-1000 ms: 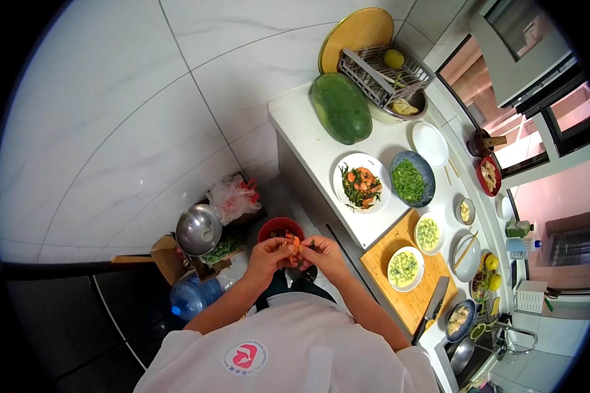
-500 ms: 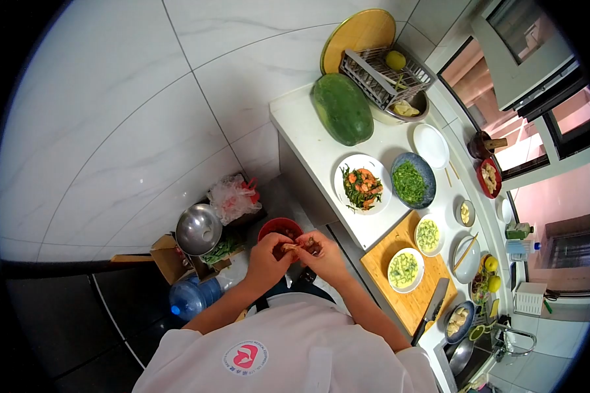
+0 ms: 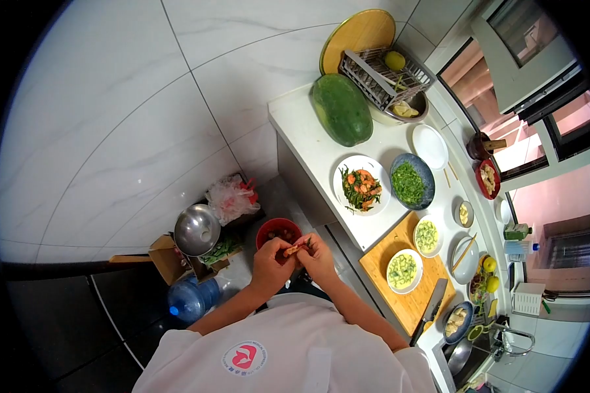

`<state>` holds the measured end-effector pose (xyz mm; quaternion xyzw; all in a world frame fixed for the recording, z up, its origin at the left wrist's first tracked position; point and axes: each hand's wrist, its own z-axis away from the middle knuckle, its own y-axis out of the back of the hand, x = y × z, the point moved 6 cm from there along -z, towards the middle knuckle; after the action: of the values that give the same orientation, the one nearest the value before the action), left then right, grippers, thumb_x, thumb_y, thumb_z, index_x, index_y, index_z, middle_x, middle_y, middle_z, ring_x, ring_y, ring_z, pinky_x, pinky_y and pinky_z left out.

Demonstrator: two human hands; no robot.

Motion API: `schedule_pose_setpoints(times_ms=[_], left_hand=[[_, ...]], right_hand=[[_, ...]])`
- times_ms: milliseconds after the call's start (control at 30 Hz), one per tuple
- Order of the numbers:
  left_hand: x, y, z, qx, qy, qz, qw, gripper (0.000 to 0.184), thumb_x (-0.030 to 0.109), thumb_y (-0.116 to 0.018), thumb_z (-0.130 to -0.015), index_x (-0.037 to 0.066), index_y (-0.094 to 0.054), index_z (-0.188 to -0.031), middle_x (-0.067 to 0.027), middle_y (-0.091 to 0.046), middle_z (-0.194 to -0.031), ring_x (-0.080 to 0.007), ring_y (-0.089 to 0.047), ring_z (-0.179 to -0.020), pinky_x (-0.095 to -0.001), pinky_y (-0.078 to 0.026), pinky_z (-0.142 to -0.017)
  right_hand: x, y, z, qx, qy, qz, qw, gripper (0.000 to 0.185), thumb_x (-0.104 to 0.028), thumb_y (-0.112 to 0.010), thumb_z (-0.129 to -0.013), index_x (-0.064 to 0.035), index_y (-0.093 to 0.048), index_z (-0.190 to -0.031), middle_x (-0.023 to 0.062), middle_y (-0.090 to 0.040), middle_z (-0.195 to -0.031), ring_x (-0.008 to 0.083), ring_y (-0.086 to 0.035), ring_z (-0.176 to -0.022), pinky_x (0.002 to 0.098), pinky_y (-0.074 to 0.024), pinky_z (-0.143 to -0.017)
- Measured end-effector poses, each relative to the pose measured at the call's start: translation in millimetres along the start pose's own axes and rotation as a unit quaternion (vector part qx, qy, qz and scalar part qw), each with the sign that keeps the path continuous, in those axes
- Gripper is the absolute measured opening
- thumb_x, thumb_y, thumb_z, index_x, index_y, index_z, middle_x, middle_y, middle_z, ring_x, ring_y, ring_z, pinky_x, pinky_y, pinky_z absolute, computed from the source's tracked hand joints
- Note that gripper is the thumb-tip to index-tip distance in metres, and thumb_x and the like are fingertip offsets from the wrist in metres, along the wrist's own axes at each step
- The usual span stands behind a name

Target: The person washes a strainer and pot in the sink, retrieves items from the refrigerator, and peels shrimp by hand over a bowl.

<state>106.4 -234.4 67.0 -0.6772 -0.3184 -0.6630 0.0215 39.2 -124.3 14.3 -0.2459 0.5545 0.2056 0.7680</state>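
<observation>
In front of my body, my left hand (image 3: 271,267) and my right hand (image 3: 318,263) meet with bent fingers. Between their fingertips is a small orange-brown piece (image 3: 291,251); its kind cannot be made out, and the fingers partly cover it. Both hands pinch it. Just beyond and partly below them stands a red bowl (image 3: 261,234) with small brownish lumps inside, its near side hidden by my hands.
Right of me, a white counter (image 3: 300,124) bears a large green melon (image 3: 342,110), a plate of shrimp and greens (image 3: 360,185), a bowl of chopped greens (image 3: 410,183), and a cutting board (image 3: 380,265) with a knife (image 3: 432,306). A steel bowl (image 3: 196,229) and water jug (image 3: 189,302) stand left.
My hands have shifted slightly and turned, with the fingers drawn closer around the small piece. More of the red bowl shows now. Things on the counter stay where they were.
</observation>
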Motion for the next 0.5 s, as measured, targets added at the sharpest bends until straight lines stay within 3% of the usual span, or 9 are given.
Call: schedule_pose_setpoints(times_ms=[200,433,500], left_hand=[[2.3,1.2,-0.6,0.007,0.037,0.052,0.998,0.014,0.004,-0.068,-0.075,0.001,-0.058,-0.085,-0.009,-0.062,-0.08,-0.0147,-0.06,-0.07,-0.0273,-0.047,-0.061],[0.7,4.0,-2.5,0.022,0.047,0.08,0.995,0.013,0.003,-0.067,-0.075,0.001,-0.058,-0.086,-0.0083,-0.062,-0.079,-0.0138,-0.059,-0.071,-0.0263,-0.047,-0.063],[7.5,6.4,-3.7,0.029,-0.003,0.034,0.999,0.014,0.003,-0.067,-0.075,0.001,-0.058,-0.086,-0.0079,-0.061,-0.078,-0.0135,-0.059,-0.071,-0.0262,-0.046,-0.064]], right_hand=[[-4.7,-2.1,2.0,-0.009,0.017,-0.046,0.999,0.007,0.0,-0.049,-0.088,-0.0047,-0.05,-0.093,0.0024,-0.057,-0.084,0.0066,-0.053,-0.071,0.0216,-0.045,-0.061],[-9.4,1.0,-0.6,-0.027,0.02,-0.026,0.999,0.015,0.002,-0.046,-0.089,-0.0016,-0.052,-0.102,0.0057,-0.062,-0.091,0.0084,-0.059,-0.074,0.0216,-0.0504,-0.061],[-8.2,4.6,-1.6,0.007,0.021,-0.016,1.0,0.011,-0.001,-0.056,-0.086,-0.0007,-0.057,-0.097,0.0036,-0.062,-0.084,0.0071,-0.057,-0.071,0.0222,-0.048,-0.062]])
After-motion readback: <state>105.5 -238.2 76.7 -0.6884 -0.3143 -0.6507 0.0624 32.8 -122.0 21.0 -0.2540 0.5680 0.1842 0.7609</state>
